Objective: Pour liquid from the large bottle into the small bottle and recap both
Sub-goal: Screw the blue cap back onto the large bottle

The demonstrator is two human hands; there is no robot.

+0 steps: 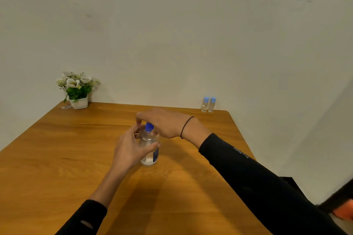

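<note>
Large bottle (149,149) stands upright mid-worktop (57,158), close in front of the person, likely so both hands reach it easily. Left hand (131,149) wraps the bottle body from the left, thumb across the front, fingers curled round the shoulder; judged to be steadying it against twisting. Right hand (164,124) comes over from the right, fingers curled down at the blue cap (149,127); fingertips seem to pinch the cap, though exact contact is partly hidden. Cap sits on the neck, so this reads as either unscrewing or tightening; cannot tell which. Bottle looks clear with little visible liquid; level unclear.

Two small bottles (208,104), blue-capped, stand touching each other at the far right edge by the wall, well apart from the hands, capped and parked out of the way. Flower pot (78,102) at far left corner. Black sleeves on both arms, band on right wrist.
</note>
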